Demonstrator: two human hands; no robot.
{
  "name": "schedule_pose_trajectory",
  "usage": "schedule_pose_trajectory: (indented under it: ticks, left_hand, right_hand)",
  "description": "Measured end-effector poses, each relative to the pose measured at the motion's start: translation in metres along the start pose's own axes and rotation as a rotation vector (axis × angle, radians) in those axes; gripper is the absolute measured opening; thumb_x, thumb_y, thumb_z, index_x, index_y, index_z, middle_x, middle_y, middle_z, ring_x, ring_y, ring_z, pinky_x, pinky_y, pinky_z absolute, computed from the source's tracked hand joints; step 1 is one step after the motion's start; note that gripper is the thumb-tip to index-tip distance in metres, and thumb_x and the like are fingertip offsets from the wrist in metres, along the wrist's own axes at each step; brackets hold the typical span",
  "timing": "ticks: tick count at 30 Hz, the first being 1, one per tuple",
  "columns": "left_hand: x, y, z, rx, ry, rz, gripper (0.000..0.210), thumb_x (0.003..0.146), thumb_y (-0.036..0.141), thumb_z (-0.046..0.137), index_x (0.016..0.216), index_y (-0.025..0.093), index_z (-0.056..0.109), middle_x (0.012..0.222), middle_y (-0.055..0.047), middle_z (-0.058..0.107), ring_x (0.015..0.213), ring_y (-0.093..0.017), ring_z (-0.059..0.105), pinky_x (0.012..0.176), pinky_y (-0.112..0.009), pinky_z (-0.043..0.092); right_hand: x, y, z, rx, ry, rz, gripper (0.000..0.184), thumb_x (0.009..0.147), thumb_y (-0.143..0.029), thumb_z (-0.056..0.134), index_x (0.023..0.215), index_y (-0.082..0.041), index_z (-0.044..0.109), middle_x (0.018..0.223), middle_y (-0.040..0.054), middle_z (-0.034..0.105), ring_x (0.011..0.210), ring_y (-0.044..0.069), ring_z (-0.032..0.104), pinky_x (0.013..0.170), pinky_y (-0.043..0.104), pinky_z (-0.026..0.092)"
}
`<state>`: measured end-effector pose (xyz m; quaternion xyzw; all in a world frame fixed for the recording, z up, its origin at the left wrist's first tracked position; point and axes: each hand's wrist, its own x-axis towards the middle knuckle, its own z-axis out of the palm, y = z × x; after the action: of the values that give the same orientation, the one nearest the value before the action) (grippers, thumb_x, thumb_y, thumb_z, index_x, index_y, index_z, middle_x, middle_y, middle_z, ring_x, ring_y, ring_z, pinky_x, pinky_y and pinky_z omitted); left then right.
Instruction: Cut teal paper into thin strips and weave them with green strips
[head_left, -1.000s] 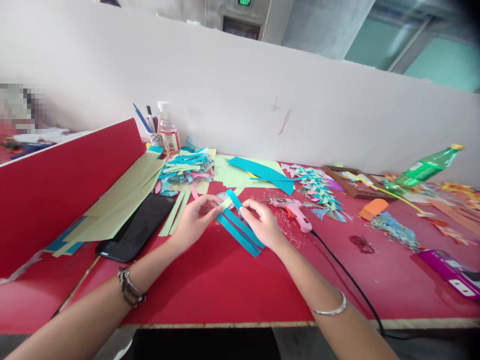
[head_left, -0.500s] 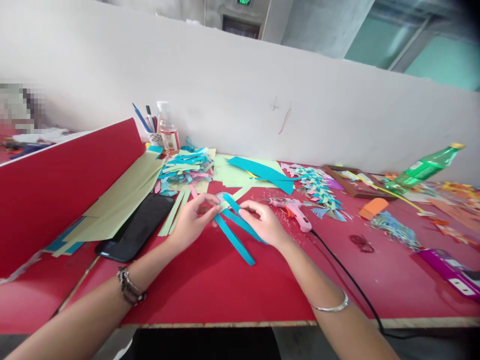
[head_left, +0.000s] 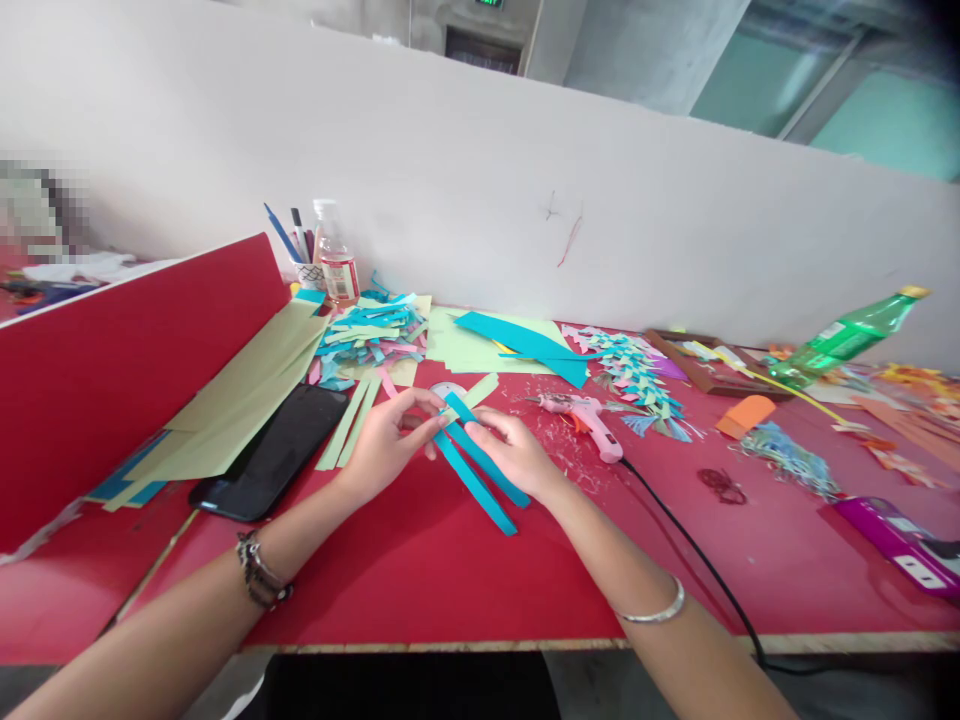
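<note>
Blue paper strips cross a pale green strip between my two hands, above the red table. My left hand pinches the crossing strips at their left end. The fingers of my right hand are closed on a blue strip, close to the left fingertips. Two long blue tails hang down toward the front. Behind the fingers shows part of a round whitish disc. To the right of my right hand lies a pink glue gun, its black cord running forward.
A phone and pale green sheets lie at left by a red board. Cut paper strips are heaped near a bottle. A woven paper piece, green bottle and purple power strip are at right.
My right hand has shifted slightly left and down, closer to the left fingertips. The blue tails have swung a little lower, and more of the pale green strip shows.
</note>
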<state>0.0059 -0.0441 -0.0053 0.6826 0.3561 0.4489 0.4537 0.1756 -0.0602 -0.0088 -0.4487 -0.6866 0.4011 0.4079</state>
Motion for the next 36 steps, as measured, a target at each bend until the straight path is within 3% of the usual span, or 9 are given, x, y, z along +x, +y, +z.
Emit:
schedule_pose_trajectory:
  ticks: [4, 8, 11, 17, 30, 36]
  left_hand:
    - [-0.0006, -0.0007, 0.0005, -0.002, -0.012, -0.009, 0.018, 0.074, 0.030, 0.055, 0.084, 0.017, 0.049, 0.069, 0.003, 0.053, 0.045, -0.006, 0.053, 0.047, -0.018, 0.046]
    - [0.0013, -0.0005, 0.0014, -0.067, -0.013, -0.022, 0.022, 0.072, 0.030, 0.057, 0.087, 0.016, 0.051, 0.075, 0.001, 0.056, 0.054, -0.008, 0.057, 0.053, -0.020, 0.049]
    - [0.0033, -0.0007, 0.0014, -0.125, -0.010, -0.079, 0.025, 0.068, 0.030, 0.060, 0.086, 0.015, 0.053, 0.078, 0.000, 0.059, 0.061, -0.010, 0.059, 0.059, -0.022, 0.050]
    - [0.0036, -0.0050, 0.0008, -0.097, -0.094, -0.156, 0.017, 0.070, 0.031, 0.058, 0.072, 0.014, 0.060, 0.062, 0.001, 0.062, 0.058, -0.011, 0.059, 0.061, -0.022, 0.049]
    - [0.0034, -0.0064, 0.0005, -0.042, -0.038, -0.186, 0.022, 0.070, 0.035, 0.056, 0.070, 0.015, 0.065, 0.060, 0.000, 0.065, 0.057, -0.012, 0.059, 0.060, -0.024, 0.049]
    - [0.0042, -0.0058, 0.0007, -0.038, -0.016, -0.163, 0.020, 0.068, 0.034, 0.058, 0.067, 0.016, 0.064, 0.060, 0.001, 0.064, 0.056, -0.013, 0.058, 0.058, -0.025, 0.049]
  right_hand:
    - [-0.0017, -0.0010, 0.0041, 0.084, -0.058, 0.063, 0.030, 0.078, -0.037, 0.047, 0.096, -0.018, 0.060, 0.086, 0.0027, 0.064, 0.082, 0.017, 0.058, 0.069, 0.027, 0.045]
    - [-0.0016, -0.0002, 0.0050, 0.098, -0.030, 0.122, 0.030, 0.076, -0.036, 0.049, 0.095, -0.016, 0.061, 0.076, 0.0018, 0.064, 0.070, 0.015, 0.058, 0.057, 0.024, 0.044]
    - [-0.0009, -0.0006, 0.0031, 0.127, 0.007, 0.108, 0.030, 0.075, -0.034, 0.050, 0.098, -0.018, 0.061, 0.080, 0.0012, 0.065, 0.072, 0.015, 0.058, 0.059, 0.023, 0.044]
    - [-0.0011, -0.0010, 0.0019, 0.102, 0.029, 0.096, 0.028, 0.075, -0.035, 0.050, 0.094, -0.018, 0.062, 0.076, 0.0008, 0.064, 0.069, 0.014, 0.057, 0.058, 0.023, 0.044]
    - [-0.0016, 0.0020, 0.0034, 0.038, 0.017, 0.090, 0.029, 0.075, -0.036, 0.050, 0.091, -0.016, 0.062, 0.075, 0.0019, 0.063, 0.068, 0.014, 0.056, 0.058, 0.024, 0.044]
    - [-0.0011, 0.0020, 0.0039, 0.101, 0.016, 0.049, 0.029, 0.075, -0.036, 0.051, 0.096, -0.018, 0.060, 0.085, 0.0029, 0.063, 0.083, 0.017, 0.057, 0.071, 0.028, 0.045]
